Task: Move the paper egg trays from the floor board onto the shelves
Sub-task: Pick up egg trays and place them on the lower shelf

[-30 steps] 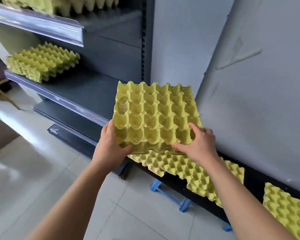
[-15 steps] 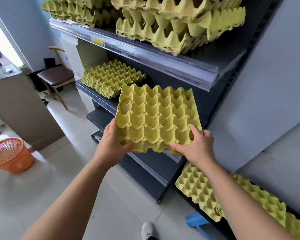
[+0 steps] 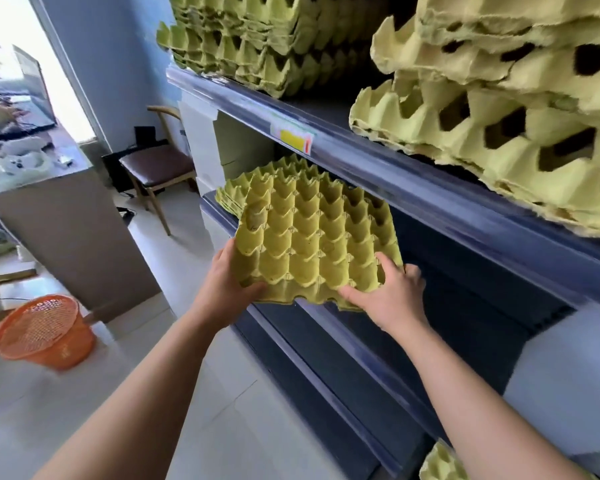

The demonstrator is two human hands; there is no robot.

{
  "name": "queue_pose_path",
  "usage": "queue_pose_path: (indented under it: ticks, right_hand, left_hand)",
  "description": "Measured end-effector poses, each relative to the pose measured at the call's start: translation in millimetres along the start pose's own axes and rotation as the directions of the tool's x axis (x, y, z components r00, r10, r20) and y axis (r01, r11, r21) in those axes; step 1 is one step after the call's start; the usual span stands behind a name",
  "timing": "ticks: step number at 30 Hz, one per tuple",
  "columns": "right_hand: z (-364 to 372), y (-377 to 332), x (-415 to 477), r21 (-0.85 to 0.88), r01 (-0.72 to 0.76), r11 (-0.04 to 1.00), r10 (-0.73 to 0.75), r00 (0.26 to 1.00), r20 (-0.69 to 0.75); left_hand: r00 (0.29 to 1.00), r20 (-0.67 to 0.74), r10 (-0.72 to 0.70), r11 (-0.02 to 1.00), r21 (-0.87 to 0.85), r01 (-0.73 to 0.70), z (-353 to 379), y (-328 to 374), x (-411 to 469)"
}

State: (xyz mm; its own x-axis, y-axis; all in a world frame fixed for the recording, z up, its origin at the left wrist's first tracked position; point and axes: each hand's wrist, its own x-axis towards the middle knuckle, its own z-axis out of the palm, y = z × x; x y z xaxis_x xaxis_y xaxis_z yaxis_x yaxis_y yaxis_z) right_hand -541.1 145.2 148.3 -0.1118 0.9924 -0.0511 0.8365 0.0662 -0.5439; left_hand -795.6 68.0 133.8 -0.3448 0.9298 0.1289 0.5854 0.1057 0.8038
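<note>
Gripping egg tray (image 3: 312, 237): left hand (image 3: 224, 287), right hand (image 3: 392, 299); label (image 3: 293, 137) unreadable.

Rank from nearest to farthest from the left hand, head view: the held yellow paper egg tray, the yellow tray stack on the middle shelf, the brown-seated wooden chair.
1. Held yellow paper egg tray: gripped by the left hand.
2. Yellow tray stack: behind, on the middle shelf.
3. Brown-seated wooden chair: beyond the shelf end.
</note>
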Motion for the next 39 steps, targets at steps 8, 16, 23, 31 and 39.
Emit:
queue_pose_path:
  ticks: [8, 16, 23, 31, 39]
  right_hand:
    - [47.3, -71.6, 72.4, -0.008, -0.102, 0.995, 0.101, 0.993, -0.068]
    - [88.0, -125.1, 111.8, 0.042, -0.329, 0.943, 0.332, 0.932, -0.145]
    - [102.5, -142.7, 144.9, 0.022, -0.443, 0.896, 0.439, 0.879, -0.185]
    - [138.5, -154.8, 162.4, 0.065, -0.465, 0.883, 0.468, 0.862, -0.194]
    - [145.0, -165.1, 171.8, 0.042, -0.488, 0.872, 0.485, 0.848, -0.213]
  left_hand:
    - [0.997, 0.064, 0.039, 0.999, -0.025, -0.037, -34.2, -53.8, 118.8]
    - [0.964, 0.253, 0.084, 0.994, 0.049, -0.100, -51.2, -102.0, 233.7]
    - [0.925, 0.364, 0.107, 0.977, 0.133, -0.166, -38.3, -112.3, 299.8]
    - [0.899, 0.426, 0.105, 0.975, 0.132, -0.176, -31.4, -132.2, 339.3]
    - [0.878, 0.465, 0.113, 0.977, 0.108, -0.183, -25.1, -156.7, 367.9]
